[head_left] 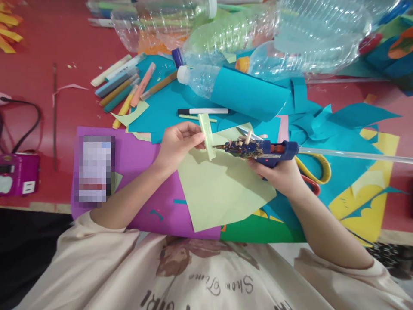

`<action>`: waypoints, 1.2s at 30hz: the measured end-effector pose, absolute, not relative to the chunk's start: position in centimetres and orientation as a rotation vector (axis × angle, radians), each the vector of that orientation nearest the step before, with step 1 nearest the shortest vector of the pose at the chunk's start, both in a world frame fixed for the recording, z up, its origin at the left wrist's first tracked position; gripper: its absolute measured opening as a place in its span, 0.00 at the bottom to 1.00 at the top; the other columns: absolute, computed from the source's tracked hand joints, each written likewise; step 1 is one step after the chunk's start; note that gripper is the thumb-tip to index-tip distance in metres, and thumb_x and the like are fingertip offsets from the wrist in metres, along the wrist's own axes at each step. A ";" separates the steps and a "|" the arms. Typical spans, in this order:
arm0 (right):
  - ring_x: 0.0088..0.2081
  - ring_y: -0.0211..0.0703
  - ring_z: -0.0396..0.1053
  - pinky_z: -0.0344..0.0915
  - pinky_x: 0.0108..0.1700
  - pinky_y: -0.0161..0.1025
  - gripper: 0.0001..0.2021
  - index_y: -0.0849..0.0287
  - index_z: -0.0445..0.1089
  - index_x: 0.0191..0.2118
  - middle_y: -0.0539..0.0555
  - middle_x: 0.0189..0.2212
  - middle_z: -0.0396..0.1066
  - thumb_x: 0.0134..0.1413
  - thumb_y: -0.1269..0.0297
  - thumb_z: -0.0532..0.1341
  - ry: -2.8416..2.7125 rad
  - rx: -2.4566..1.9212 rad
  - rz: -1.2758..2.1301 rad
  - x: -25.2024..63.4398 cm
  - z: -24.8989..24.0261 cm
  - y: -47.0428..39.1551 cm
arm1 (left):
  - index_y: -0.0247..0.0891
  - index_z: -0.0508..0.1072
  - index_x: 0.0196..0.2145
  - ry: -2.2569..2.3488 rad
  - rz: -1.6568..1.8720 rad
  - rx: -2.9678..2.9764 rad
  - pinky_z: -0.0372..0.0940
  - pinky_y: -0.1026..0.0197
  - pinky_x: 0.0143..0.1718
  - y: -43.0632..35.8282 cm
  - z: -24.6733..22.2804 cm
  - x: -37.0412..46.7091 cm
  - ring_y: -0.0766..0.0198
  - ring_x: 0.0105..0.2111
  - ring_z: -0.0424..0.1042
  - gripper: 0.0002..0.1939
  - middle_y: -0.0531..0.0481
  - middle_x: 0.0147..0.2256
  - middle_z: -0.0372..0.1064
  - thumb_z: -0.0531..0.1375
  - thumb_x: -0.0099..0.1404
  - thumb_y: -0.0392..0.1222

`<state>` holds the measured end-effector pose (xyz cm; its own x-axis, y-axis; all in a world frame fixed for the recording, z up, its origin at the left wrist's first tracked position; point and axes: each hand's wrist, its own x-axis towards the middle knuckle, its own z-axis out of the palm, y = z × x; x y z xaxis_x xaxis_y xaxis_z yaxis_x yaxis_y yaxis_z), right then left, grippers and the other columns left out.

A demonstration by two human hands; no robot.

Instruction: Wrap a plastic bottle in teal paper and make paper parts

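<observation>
Between the thumb and fingers of my left hand (182, 144) is a narrow folded strip of pale green paper (207, 137), held upright. My right hand (277, 174) grips a dark blue hot glue gun (280, 149), its nozzle pointing left with the tip at the strip; I cannot tell whether they touch. A long clear glue stick (355, 153) runs out of the gun's back end. Beneath both hands lies a large pale green sheet (222, 189). Scissors with yellow and red handles (314, 170) rest partly hidden behind my right hand.
Clear plastic bottles (226, 38) crowd the back, one wrapped in blue paper (248, 92). Several markers (119, 86) lie at left, and a black-and-white marker (203, 111) lies ahead. A phone (95, 170) rests on purple paper (145, 193). Blue scraps (338, 120) spread right.
</observation>
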<state>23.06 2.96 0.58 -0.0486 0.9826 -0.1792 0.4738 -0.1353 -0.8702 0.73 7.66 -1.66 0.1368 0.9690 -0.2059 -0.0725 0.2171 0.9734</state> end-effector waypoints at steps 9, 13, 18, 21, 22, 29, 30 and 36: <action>0.22 0.43 0.66 0.67 0.25 0.39 0.07 0.54 0.62 0.20 0.48 0.13 0.60 0.40 0.62 0.61 -1.555 -1.632 1.147 23.0 0.7 3.0 | 0.36 0.71 0.24 1.153 1.055 1.024 0.69 0.69 0.25 7.9 -1.4 0.7 0.71 0.21 0.72 0.09 0.57 0.21 0.70 0.67 0.49 0.41; 0.21 0.40 0.64 0.65 0.23 0.38 0.06 0.55 0.63 0.21 0.48 0.15 0.62 0.39 0.62 0.61 -1.568 -1.636 1.138 23.0 0.6 3.0 | 0.36 0.70 0.24 1.179 1.066 1.027 0.69 0.68 0.26 8.0 -1.2 0.7 0.71 0.21 0.72 0.10 0.57 0.20 0.70 0.67 0.50 0.42; 0.18 0.36 0.58 0.60 0.19 0.35 0.07 0.55 0.62 0.20 0.48 0.14 0.62 0.39 0.62 0.61 -1.576 -1.645 1.150 23.0 0.7 3.0 | 0.37 0.69 0.23 1.192 1.095 1.021 0.68 0.68 0.25 8.1 -1.0 0.7 0.72 0.19 0.70 0.10 0.58 0.20 0.69 0.66 0.49 0.42; 0.18 0.36 0.57 0.61 0.20 0.36 0.06 0.55 0.62 0.20 0.48 0.15 0.62 0.38 0.63 0.61 -1.572 -1.639 1.152 23.0 0.6 2.9 | 0.37 0.69 0.22 1.182 1.112 1.013 0.68 0.69 0.25 8.1 -0.9 0.7 0.73 0.19 0.69 0.09 0.58 0.19 0.68 0.66 0.49 0.41; 0.18 0.36 0.57 0.62 0.20 0.36 0.06 0.55 0.62 0.20 0.48 0.15 0.63 0.38 0.63 0.61 -1.570 -1.637 1.153 23.0 0.6 2.9 | 0.37 0.69 0.22 1.177 1.117 1.013 0.67 0.69 0.25 8.2 -0.9 0.7 0.74 0.19 0.68 0.08 0.58 0.19 0.68 0.66 0.49 0.40; 0.19 0.36 0.60 0.65 0.23 0.37 0.06 0.56 0.64 0.21 0.48 0.17 0.67 0.39 0.62 0.61 -1.569 -1.623 1.150 23.0 0.3 2.9 | 0.37 0.69 0.23 1.218 1.105 1.037 0.68 0.67 0.27 8.2 -0.9 0.6 0.72 0.20 0.69 0.09 0.58 0.20 0.68 0.65 0.51 0.42; 0.19 0.37 0.61 0.65 0.23 0.37 0.06 0.56 0.64 0.21 0.49 0.17 0.67 0.39 0.62 0.61 -1.566 -1.624 1.147 23.0 0.3 2.9 | 0.37 0.68 0.23 1.223 1.107 1.038 0.68 0.67 0.27 8.2 -1.0 0.6 0.72 0.21 0.69 0.09 0.58 0.20 0.68 0.65 0.51 0.42; 0.19 0.36 0.59 0.63 0.21 0.36 0.06 0.56 0.63 0.21 0.49 0.16 0.65 0.38 0.62 0.61 -1.545 -1.644 1.155 23.0 0.6 2.9 | 0.37 0.70 0.23 1.177 1.061 1.026 0.68 0.67 0.26 7.9 -1.3 0.8 0.71 0.20 0.71 0.09 0.57 0.20 0.69 0.66 0.50 0.42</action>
